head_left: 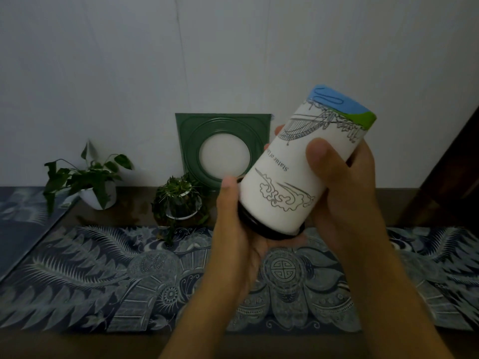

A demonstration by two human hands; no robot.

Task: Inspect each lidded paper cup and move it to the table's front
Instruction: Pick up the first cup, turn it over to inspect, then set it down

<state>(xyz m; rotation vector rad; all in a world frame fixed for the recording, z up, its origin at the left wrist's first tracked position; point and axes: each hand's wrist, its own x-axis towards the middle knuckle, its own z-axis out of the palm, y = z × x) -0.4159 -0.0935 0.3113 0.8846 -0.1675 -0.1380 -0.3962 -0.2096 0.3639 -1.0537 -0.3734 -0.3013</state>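
Observation:
A white paper cup (290, 177) with line drawings and a blue and green band is held upside down and tilted above the table, its black lid (261, 226) pointing down toward me. My left hand (241, 234) cups the lid end from below, thumb on the cup's left side. My right hand (344, 187) wraps the cup's right side, thumb across the front. Both hands grip the cup. No other cup is in view.
A patterned blue cloth (103, 281) covers the table. At the back stand a leafy plant in a white pot (96, 195), a small plant in a glass bowl (181, 203) and a green square frame (223, 149) leaning on the wall. A dark wooden edge (456, 164) rises at right.

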